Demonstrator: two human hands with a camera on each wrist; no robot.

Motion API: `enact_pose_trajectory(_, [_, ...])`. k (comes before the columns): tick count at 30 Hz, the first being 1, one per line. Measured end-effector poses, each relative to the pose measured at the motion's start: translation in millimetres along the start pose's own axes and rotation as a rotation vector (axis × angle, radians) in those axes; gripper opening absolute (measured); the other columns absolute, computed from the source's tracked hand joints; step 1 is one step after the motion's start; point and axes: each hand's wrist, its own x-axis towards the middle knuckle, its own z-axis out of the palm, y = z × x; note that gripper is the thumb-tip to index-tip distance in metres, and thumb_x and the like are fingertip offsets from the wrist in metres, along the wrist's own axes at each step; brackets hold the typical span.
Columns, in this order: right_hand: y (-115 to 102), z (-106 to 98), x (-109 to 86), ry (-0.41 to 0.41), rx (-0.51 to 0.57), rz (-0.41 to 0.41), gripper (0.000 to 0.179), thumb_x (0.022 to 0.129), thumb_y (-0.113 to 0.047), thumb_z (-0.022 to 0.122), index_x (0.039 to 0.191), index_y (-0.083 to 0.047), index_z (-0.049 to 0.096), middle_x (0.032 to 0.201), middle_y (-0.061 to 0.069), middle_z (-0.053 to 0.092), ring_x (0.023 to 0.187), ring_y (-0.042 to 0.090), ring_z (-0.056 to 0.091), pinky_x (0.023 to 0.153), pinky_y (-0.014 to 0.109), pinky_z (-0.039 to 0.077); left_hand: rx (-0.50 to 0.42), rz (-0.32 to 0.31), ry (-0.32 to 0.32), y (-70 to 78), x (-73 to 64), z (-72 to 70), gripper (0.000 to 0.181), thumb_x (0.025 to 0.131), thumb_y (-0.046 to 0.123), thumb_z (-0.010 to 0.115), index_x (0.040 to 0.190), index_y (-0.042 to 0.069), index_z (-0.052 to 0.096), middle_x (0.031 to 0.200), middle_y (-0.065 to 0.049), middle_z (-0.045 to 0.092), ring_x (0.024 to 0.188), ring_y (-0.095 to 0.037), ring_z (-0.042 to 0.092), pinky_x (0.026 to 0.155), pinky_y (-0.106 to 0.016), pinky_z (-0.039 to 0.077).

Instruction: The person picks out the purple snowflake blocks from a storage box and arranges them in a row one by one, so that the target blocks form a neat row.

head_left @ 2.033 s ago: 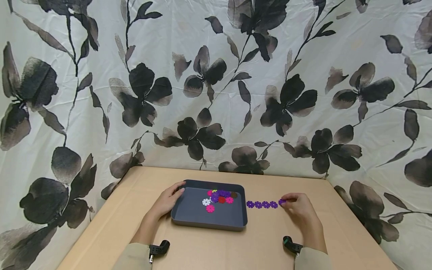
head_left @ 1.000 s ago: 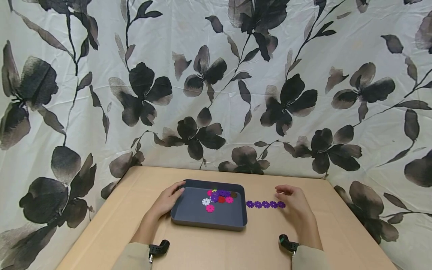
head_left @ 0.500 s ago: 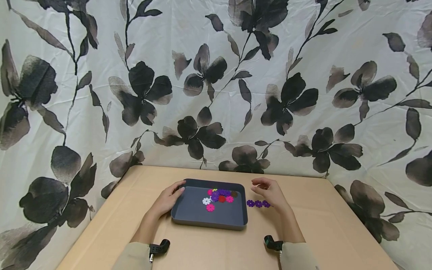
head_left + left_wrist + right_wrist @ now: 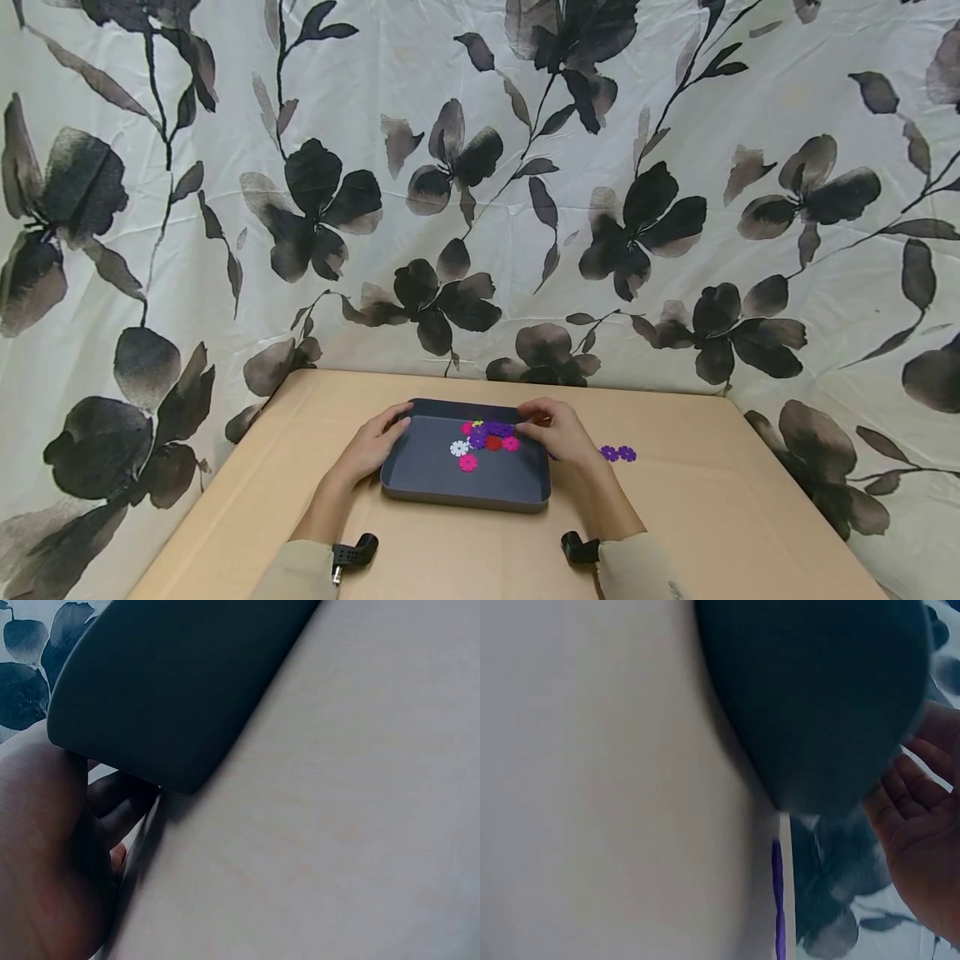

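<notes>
A dark grey tray [image 4: 420,471] lies on the table, with small flower-shaped pieces inside: several purple ones [image 4: 478,438], a white one [image 4: 459,448], a red one [image 4: 493,443] and a pink one [image 4: 468,462] among them. My left hand [image 4: 372,443] grips the tray's left side, thumb over the rim and fingers outside. Over the right rim reaches my right hand [image 4: 561,430], fingers loosely bent above the pieces near the back right corner. Right of the tray, a row of purple flower pieces [image 4: 618,453] lies on the table, partly hidden behind that hand.
The light wooden-coloured table [image 4: 712,517] ends at the back against a white cloth [image 4: 450,67] printed with dark flowers. A black wrist camera [image 4: 354,551] sits on the left wrist, another black camera [image 4: 581,549] on the right.
My right hand let go of a purple flower piece at the right end of the row, then moved left over the row to the tray. The left hand has stayed on the tray.
</notes>
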Motion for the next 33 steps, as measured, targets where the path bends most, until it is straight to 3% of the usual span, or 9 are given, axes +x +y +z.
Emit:
enact_pose_trajectory(6, [-9.0, 19.6, 7.4, -0.076, -0.034, -0.054, 0.028, 0.093, -0.012, 0.079, 0.118, -0.001, 0.075, 0.112, 0.021, 0.074, 0.086, 0.014, 0.066, 0.075, 0.020, 0.056, 0.002, 0.005, 0.000, 0.9, -0.7, -0.5, 0.047, 0.111, 0.035, 0.050, 0.156, 0.023, 0.049, 0.164, -0.013, 0.043, 0.155, -0.039, 0.033, 0.126, -0.061, 0.026])
enact_pose_trajectory(14, [-17.2, 38.8, 16.1, -0.184, -0.130, -0.099, 0.029, 0.093, -0.013, 0.079, 0.119, -0.002, 0.075, 0.112, 0.015, 0.073, 0.091, 0.016, 0.065, 0.078, 0.024, 0.056, 0.005, 0.008, 0.000, 2.2, -1.6, -1.1, 0.047, 0.111, 0.034, 0.050, 0.156, 0.022, 0.048, 0.164, -0.014, 0.043, 0.155, -0.040, 0.033, 0.127, -0.061, 0.026])
enact_pose_trajectory(24, [-15.1, 50.2, 24.9, -0.244, -0.181, -0.130, 0.026, 0.093, -0.009, 0.078, 0.118, -0.004, 0.076, 0.104, 0.012, 0.073, 0.085, 0.014, 0.060, 0.065, 0.023, 0.052, 0.011, 0.002, 0.004, 2.2, -1.2, -0.4, 0.047, 0.111, 0.035, 0.050, 0.156, 0.023, 0.049, 0.164, -0.013, 0.043, 0.155, -0.040, 0.033, 0.126, -0.061, 0.026])
enact_pose_trajectory(33, [-14.9, 56.4, 29.3, -0.263, -0.235, -0.147, 0.027, 0.091, -0.008, 0.079, 0.118, -0.006, 0.076, 0.103, 0.008, 0.072, 0.081, 0.011, 0.058, 0.066, 0.022, 0.048, 0.010, 0.001, 0.005, 1.7, -1.3, -0.1, 0.047, 0.111, 0.037, 0.050, 0.156, 0.023, 0.049, 0.164, -0.013, 0.043, 0.155, -0.039, 0.033, 0.127, -0.060, 0.026])
